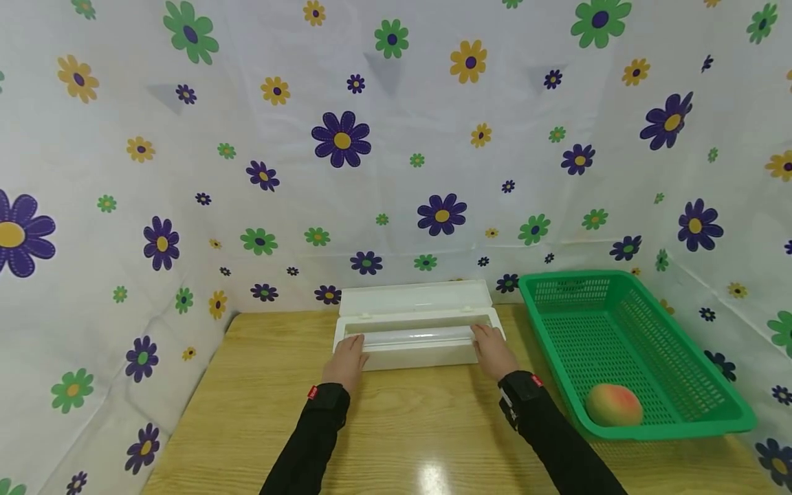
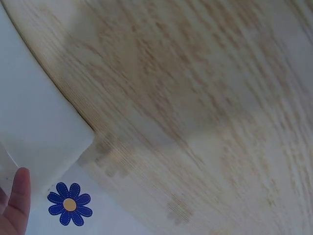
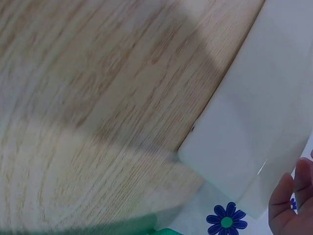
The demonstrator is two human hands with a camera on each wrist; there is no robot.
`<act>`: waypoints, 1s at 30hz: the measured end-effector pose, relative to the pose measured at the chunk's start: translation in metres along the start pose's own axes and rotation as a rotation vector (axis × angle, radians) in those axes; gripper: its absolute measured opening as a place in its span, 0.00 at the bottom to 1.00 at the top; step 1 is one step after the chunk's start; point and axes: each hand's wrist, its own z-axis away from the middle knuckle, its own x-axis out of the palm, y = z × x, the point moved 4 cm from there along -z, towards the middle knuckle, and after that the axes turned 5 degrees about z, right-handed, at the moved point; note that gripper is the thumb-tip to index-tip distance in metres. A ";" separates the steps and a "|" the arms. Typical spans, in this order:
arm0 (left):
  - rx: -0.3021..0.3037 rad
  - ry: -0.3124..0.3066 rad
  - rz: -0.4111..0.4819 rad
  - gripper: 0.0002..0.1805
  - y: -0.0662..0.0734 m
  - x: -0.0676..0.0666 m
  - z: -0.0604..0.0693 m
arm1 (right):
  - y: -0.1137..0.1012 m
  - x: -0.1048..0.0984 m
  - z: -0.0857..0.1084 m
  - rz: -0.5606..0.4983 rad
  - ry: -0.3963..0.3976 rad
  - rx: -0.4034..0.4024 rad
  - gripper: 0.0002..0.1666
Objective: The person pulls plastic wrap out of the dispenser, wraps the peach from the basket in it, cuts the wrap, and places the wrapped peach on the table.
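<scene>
Step in hand, by the look of it: two-handed handling of the roll at the box; can't tell from this whether it's going in or coming out. Next move likely calls for both hands working together, ends level, so the roll doesn't tip or catch on the box rim.

Roll lies lengthwise along the front side of the box opening, between the two hands, parallel to the bench's far edge. Left hand is at its left end, right hand at its right end, so the roll sits directly in the grip on both sides. Each grip looks mostly closed, fingers bent over a roll end; how firmly, can't tell, as the ends are hidden. Wrist views catch only parts of the hands by the box corners, roll not clear there.

Box is at the bench's far edge, lid open and tilted back toward the flowered sheet. Green basket along the bench's right edge, apart from the box; peach inside, near the basket's front left corner.
</scene>
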 end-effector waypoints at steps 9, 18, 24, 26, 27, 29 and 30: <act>-0.028 0.020 0.031 0.11 0.002 -0.010 -0.005 | 0.011 0.009 -0.009 0.059 -0.124 0.041 0.09; -0.066 0.022 0.162 0.15 -0.094 0.086 -0.031 | 0.117 0.136 -0.021 -0.056 0.193 -0.017 0.18; -0.074 0.026 0.250 0.16 -0.114 0.101 -0.037 | 0.100 0.116 -0.023 -0.081 0.188 0.075 0.15; -0.061 0.061 0.226 0.14 -0.120 0.106 -0.040 | 0.082 0.093 -0.022 -0.089 0.151 0.128 0.10; -0.081 0.046 0.224 0.14 -0.120 0.106 -0.042 | 0.071 0.080 -0.021 -0.099 0.135 0.150 0.09; -0.077 0.060 0.201 0.15 -0.119 0.104 -0.044 | 0.059 0.066 -0.020 -0.096 0.156 0.157 0.11; -0.068 0.076 0.182 0.16 -0.116 0.100 -0.044 | 0.051 0.058 -0.020 -0.090 0.157 0.169 0.11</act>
